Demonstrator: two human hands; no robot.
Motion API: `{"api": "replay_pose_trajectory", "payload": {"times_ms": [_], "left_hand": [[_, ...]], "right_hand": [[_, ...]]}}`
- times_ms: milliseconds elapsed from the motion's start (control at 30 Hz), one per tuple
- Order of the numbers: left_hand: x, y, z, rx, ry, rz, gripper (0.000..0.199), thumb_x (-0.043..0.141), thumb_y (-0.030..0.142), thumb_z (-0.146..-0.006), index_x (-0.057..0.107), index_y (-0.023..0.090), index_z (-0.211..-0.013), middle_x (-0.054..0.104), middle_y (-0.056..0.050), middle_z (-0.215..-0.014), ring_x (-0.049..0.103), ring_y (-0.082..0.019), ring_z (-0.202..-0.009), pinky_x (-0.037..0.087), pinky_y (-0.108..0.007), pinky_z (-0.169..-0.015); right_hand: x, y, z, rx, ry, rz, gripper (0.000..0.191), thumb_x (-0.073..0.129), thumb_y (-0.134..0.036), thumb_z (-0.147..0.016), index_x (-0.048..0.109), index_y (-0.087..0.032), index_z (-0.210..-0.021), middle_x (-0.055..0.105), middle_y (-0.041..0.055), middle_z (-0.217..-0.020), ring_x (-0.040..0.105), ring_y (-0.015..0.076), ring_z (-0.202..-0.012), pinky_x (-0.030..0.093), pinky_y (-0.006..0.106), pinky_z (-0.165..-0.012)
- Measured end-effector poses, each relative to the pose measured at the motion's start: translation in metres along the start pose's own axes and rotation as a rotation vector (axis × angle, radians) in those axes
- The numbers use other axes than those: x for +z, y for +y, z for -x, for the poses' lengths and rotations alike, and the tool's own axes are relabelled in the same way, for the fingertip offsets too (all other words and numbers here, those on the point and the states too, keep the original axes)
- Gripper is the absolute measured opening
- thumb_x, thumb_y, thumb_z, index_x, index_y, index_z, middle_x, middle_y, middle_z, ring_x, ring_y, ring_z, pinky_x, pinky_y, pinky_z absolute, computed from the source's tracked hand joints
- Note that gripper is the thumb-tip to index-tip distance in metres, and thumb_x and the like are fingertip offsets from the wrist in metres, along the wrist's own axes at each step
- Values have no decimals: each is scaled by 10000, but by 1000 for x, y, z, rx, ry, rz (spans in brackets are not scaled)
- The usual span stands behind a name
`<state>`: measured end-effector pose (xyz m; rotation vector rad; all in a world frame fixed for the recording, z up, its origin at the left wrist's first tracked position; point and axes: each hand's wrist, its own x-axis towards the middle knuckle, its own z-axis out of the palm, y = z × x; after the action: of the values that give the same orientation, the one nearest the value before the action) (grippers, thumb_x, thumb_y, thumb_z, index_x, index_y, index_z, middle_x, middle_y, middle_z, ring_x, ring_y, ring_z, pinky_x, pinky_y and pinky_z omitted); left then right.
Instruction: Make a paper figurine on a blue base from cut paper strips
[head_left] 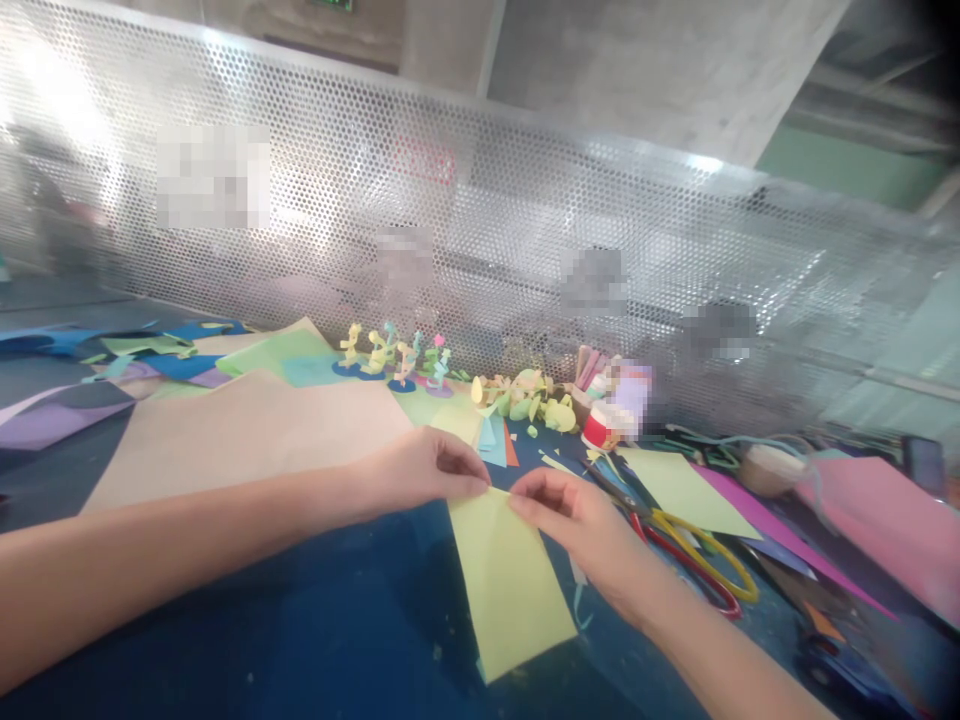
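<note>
A piece of pale yellow paper (514, 590) hangs tilted over the dark blue table top, its far edge pinched by both hands. My left hand (427, 462) is closed on the far left corner, thumb and fingertips pressed together. At the far right corner my right hand (566, 510) is closed on the same sheet. The two pinches are a short way apart. Just right of my right hand lie scissors with yellow handles (712, 555) and scissors with red handles (690, 560).
Small paper figures (401, 362) stand at the back, beside yellow paper cut-outs (525, 395) and a red-and-white tub (598, 428). A large beige sheet (255, 435) lies left. Pink paper (885, 520) and a phone (922, 465) lie right. A perforated metal screen (315, 200) runs behind.
</note>
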<state>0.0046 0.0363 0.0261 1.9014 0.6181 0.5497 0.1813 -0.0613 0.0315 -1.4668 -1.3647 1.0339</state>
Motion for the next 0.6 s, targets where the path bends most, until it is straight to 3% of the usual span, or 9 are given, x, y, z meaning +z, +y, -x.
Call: {"api": "replay_pose_trajectory", "payload": {"times_ms": [167,367,600], "left_hand": [[2,-2,-1,65,51,-30,157,621,286,-696,659,164,-787,670,-22,-766,608,-156,-740,462,-247,-686],[2,-2,0,103,29,-71,152,596,288,-736,661,176,-814,670,-16,-772,596,-139,-714,450,-229,-651],[-2,-4,-1,-68,-45,87,243,624,384,-717,689,184,-839,674,-13,-759,591,-141,-716,446,-216,-621]], "right_hand": [[1,3,0,117,-49,-145,263,638,-428,-708,603,-173,-763,628,3,-703,579,154,-691,439,260,-646],[1,3,0,41,-32,-70,227,629,-398,-729,604,-173,-740,610,-12,-680,541,129,-643,408,235,-606],[-1,1,0,9,-13,-21,225,620,-386,-733,601,-162,-754,614,4,-703,541,134,-663,412,243,-621]]}}
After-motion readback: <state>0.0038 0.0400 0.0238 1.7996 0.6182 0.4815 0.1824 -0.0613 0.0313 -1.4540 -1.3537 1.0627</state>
